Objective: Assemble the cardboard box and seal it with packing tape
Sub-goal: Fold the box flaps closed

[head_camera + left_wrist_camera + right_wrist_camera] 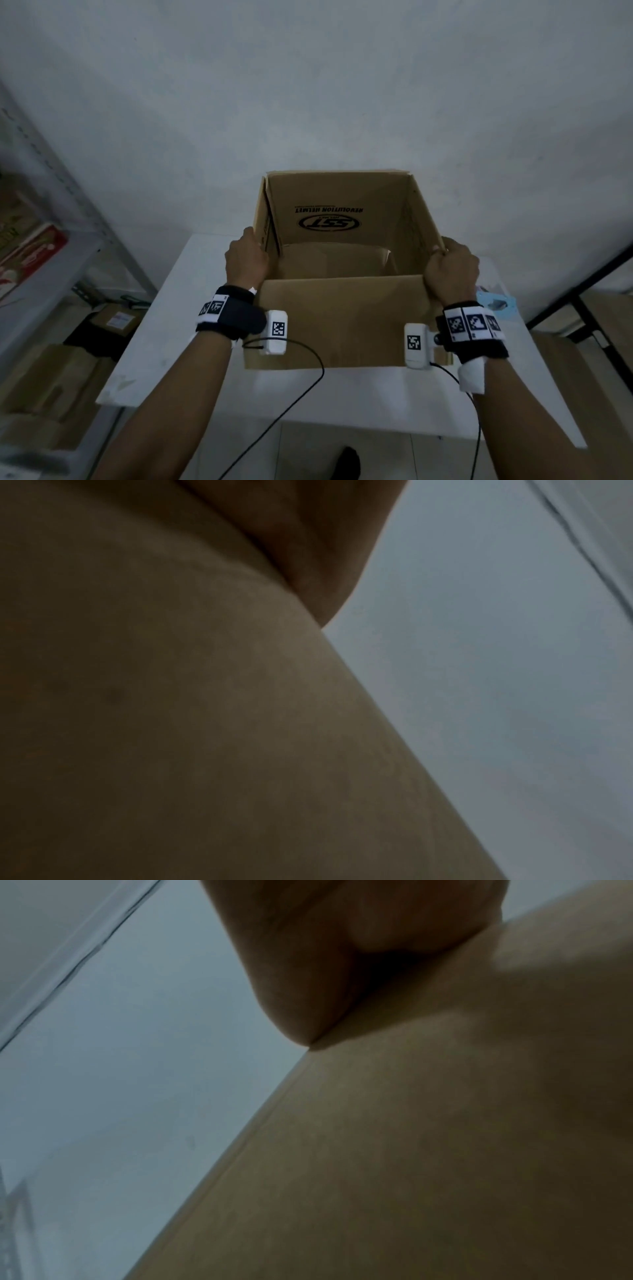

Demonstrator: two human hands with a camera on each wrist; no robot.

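Observation:
A brown cardboard box stands open-topped on the white table, with black helmet print on its inner far wall. A flap lies loosely across its bottom. My left hand grips the top edge of the left wall. My right hand grips the top edge of the right wall, fingers curled over it. In the left wrist view the cardboard box fills the picture under my left hand. The right wrist view shows the cardboard box under my right hand. No packing tape roll is in view.
A light blue flat object lies on the table behind my right wrist. Metal shelving with boxes stands at the left, cartons on the floor beside it. A dark frame is at the right. A plain wall rises behind.

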